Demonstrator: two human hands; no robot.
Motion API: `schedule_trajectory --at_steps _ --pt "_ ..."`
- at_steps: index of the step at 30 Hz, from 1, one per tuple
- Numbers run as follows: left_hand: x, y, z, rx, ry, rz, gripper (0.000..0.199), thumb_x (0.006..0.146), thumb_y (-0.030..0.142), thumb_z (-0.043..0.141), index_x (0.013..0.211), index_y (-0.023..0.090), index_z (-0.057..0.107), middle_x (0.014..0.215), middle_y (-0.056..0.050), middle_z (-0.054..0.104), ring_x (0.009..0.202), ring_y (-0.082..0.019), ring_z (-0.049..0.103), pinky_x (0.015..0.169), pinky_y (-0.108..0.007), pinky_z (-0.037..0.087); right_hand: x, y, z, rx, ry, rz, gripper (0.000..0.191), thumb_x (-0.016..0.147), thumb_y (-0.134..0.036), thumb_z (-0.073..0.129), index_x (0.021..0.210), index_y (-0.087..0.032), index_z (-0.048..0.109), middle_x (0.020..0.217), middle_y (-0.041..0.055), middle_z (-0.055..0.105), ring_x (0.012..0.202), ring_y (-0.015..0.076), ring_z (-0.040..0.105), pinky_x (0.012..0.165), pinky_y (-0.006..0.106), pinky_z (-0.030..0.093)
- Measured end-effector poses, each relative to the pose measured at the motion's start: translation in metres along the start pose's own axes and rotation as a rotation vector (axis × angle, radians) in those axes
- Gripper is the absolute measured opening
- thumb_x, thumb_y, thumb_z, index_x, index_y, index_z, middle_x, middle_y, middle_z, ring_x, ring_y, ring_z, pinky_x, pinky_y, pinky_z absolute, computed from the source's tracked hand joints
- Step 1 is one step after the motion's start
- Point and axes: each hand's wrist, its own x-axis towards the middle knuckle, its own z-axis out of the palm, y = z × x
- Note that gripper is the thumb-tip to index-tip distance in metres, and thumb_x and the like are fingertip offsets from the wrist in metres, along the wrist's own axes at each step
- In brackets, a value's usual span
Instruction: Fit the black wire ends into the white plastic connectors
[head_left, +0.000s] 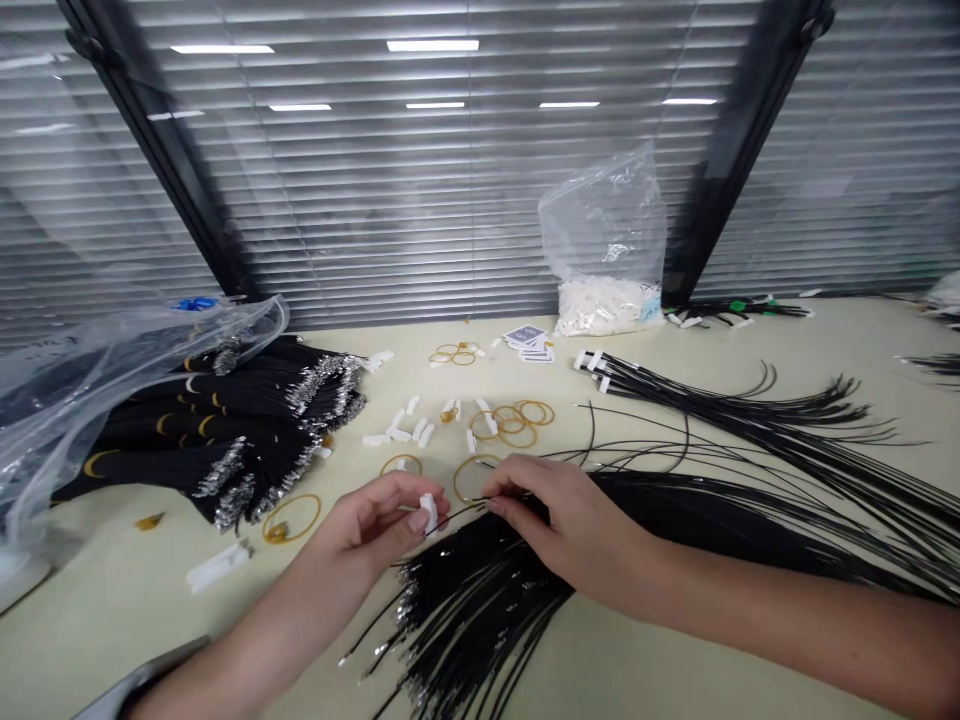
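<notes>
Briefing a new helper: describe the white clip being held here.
On the cream table, find the person's left hand, beside the fan of black cables. The white plastic clip pinched in its fingers is the only clip in a hand.

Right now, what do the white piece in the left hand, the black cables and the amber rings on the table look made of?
The white piece in the left hand looks like moulded plastic: matt and opaque. The black cables look plastic-sheathed, with a faint sheen and bright metal ends. The amber rings look like rubber bands: thin and translucent, though this is hard to confirm.
</notes>
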Motion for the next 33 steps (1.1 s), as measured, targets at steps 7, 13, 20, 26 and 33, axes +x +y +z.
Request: schedule_trajectory --at_steps 7,13,20,26,33 --pt "0.003 -0.005 -0.005 -0.126 0.013 -0.033 0.026 0.073 0.037 0.072 0.091 0.021 0.064 0.086 0.0 0.063 0.083 -0.012 0.054 0.075 -0.019 0.042 -0.001 0.005 0.003 0.252 0.175 0.153 0.01 0.084 -0.017 0.053 0.077 -0.018 0.06 0.069 -0.0044 0.059 0.063 0.0062 0.052 0.059 0.018 0.039" --pt "0.004 -0.006 -0.005 -0.126 0.028 -0.072 0.025 0.075 0.037 0.071 0.092 0.02 0.064 0.088 -0.001 0.064 0.083 -0.011 0.055 0.075 -0.019 0.044 -0.002 0.006 0.004 0.247 0.137 0.17 0.01 0.08 -0.015 0.054 0.074 -0.018 0.06 0.064 -0.0053 0.057 0.059 0.0056 0.049 0.055 0.017 0.037" --pt "0.002 -0.002 -0.003 -0.097 0.036 -0.076 0.027 0.072 0.038 0.072 0.09 0.019 0.065 0.086 -0.002 0.065 0.081 -0.013 0.056 0.073 -0.021 0.046 -0.003 0.006 0.003 0.232 0.139 0.164 0.01 0.079 -0.012 0.054 0.074 -0.018 0.061 0.068 -0.0048 0.061 0.062 0.0057 0.053 0.056 0.017 0.038" --pt "0.004 -0.003 -0.003 0.035 0.07 -0.027 0.021 0.073 0.034 0.071 0.087 0.019 0.069 0.082 -0.002 0.067 0.077 -0.014 0.058 0.071 -0.022 0.045 -0.003 0.005 0.004 0.263 0.136 0.158 0.012 0.081 -0.017 0.052 0.072 -0.016 0.061 0.063 -0.0039 0.058 0.057 0.0061 0.049 0.053 0.018 0.037" --pt "0.004 -0.011 -0.002 0.142 0.085 0.027 0.02 0.076 0.033 0.067 0.092 0.021 0.07 0.079 -0.002 0.069 0.076 -0.017 0.061 0.069 -0.025 0.047 -0.004 0.005 0.003 0.296 0.054 0.138 0.015 0.082 -0.02 0.051 0.07 -0.016 0.058 0.058 -0.0045 0.051 0.053 0.0048 0.043 0.048 0.016 0.032"
